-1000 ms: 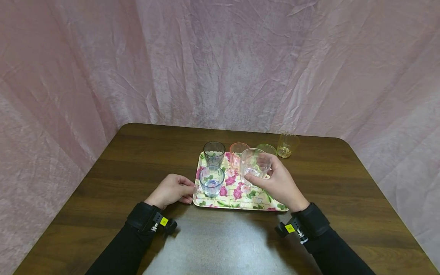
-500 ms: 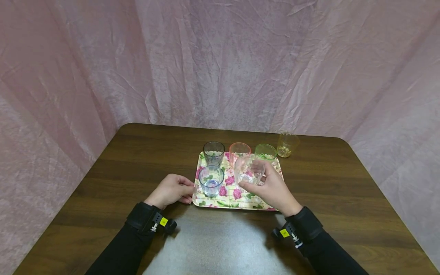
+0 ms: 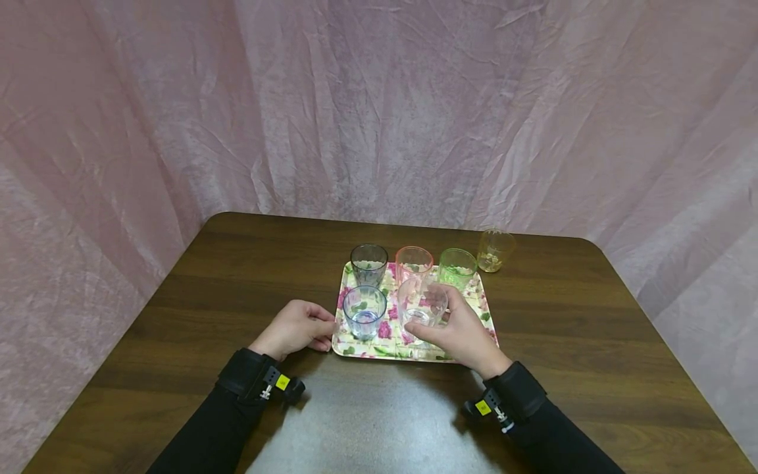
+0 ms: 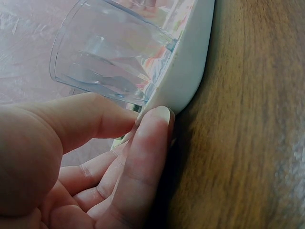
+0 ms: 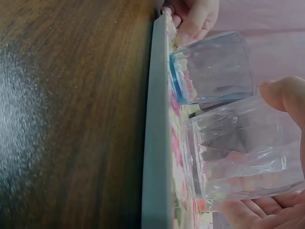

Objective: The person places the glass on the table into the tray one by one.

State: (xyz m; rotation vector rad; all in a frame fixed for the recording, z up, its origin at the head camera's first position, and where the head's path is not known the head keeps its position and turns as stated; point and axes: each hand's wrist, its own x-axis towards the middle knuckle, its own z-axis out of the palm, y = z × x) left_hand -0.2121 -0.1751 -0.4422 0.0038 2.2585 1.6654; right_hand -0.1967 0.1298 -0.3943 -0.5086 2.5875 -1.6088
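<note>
My right hand (image 3: 464,333) grips a clear tumbler (image 3: 422,304) by its sides, thumb and fingers on opposite faces. In the right wrist view the tumbler's base (image 5: 191,160) is right by the floral tray (image 5: 158,143); whether it touches cannot be told. The left hand (image 3: 298,328) pinches the tray's left rim (image 4: 183,71) between thumb and finger. Beside that rim a bluish tumbler (image 3: 364,313) stands upright on the tray. Along the tray's back stand a grey tumbler (image 3: 369,264), a pink tumbler (image 3: 413,260) and a green tumbler (image 3: 458,264).
A yellow tumbler (image 3: 496,251) stands on the wooden table (image 3: 592,329), off the tray's back right corner. Behind the table hangs a pink curtain (image 3: 379,118).
My right hand has carried the clear tumbler left and down toward the tray's front middle, uncovering the green tumbler. The left hand stays at the tray's rim.
</note>
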